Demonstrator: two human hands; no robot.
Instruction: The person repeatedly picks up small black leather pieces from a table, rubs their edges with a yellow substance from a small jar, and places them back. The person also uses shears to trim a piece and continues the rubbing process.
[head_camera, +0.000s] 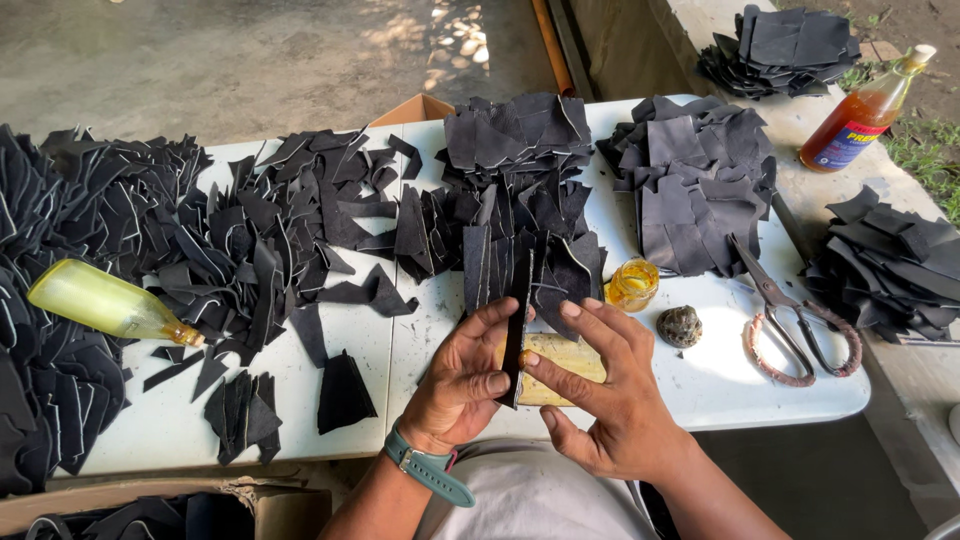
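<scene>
My left hand (462, 380) and my right hand (600, 385) together pinch a thin black leather piece (517, 325) held upright on edge. The piece stands above a small yellowish block (568, 358) on the white table (700, 385). A green watch band circles my left wrist. Just beyond my fingers lies a leaning row of black cut pieces (500, 255).
Heaps of black cut pieces (180, 230) cover the left and far table. A lying yellow bottle (105, 302), small amber jar (632, 284), round lump (680, 325) and scissors (790, 315) are near. An orange bottle (865, 112) stands far right. A cardboard box (150, 505) sits below left.
</scene>
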